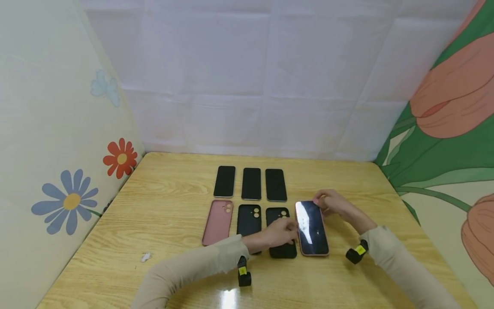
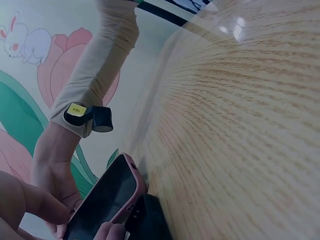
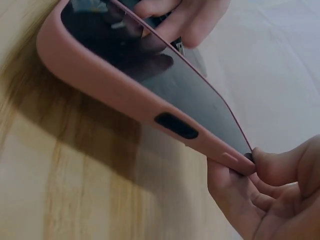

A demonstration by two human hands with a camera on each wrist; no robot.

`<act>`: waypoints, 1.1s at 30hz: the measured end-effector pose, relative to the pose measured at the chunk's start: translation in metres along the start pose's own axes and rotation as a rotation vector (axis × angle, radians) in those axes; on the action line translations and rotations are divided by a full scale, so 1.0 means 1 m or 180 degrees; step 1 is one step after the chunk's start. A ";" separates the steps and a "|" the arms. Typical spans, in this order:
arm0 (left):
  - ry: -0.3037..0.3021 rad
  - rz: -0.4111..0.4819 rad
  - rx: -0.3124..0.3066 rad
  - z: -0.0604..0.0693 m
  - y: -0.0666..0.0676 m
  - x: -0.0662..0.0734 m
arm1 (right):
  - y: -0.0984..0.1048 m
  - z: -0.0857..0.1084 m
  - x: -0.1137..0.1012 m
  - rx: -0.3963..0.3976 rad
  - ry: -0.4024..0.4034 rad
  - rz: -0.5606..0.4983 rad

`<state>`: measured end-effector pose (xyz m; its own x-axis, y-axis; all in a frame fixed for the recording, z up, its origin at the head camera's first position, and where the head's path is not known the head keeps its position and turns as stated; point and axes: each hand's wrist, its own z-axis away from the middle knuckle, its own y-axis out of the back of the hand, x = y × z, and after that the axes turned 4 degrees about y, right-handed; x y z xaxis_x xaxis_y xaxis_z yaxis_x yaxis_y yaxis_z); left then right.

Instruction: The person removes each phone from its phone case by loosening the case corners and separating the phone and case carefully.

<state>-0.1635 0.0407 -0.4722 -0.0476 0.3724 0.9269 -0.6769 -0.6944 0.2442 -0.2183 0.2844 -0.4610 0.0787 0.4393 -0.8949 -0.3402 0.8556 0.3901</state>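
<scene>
A dark-screened phone (image 1: 313, 229) sits in a pink phone case (image 3: 105, 90), its screen facing up. The right hand (image 1: 333, 205) pinches the top right corner of the cased phone, thumb at the screen's rim and fingers underneath. At the phone's left edge, the left hand (image 1: 279, 234) holds the side with bent fingers; part of that contact is hidden. The right wrist view shows the pink case lifted off the table at a tilt. Beneath the left hand lies a black phone case (image 1: 283, 252), partly covered.
Another black case (image 1: 248, 216) and a pink case (image 1: 218, 223) lie to the left. Behind them is a row of dark phones: left phone (image 1: 224, 181), middle phone (image 1: 251, 183), right phone (image 1: 275, 184). A white scrap (image 1: 146, 257) lies on the wooden table (image 1: 170, 214).
</scene>
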 end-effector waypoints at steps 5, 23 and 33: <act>0.0048 0.0220 0.0063 -0.001 0.001 -0.002 | -0.002 0.002 -0.011 0.0034 0.0028 0.0053; -0.0214 0.0999 0.0322 -0.005 0.014 -0.014 | -0.020 0.005 -0.052 0.0085 0.0414 -0.0216; -0.0204 0.1053 0.0396 0.002 0.018 -0.012 | -0.030 0.000 -0.055 -0.0054 0.0560 -0.0203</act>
<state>-0.1739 0.0225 -0.4785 -0.2002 0.0781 0.9766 -0.5376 -0.8421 -0.0429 -0.2120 0.2343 -0.4234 -0.0640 0.3285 -0.9423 -0.3556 0.8748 0.3291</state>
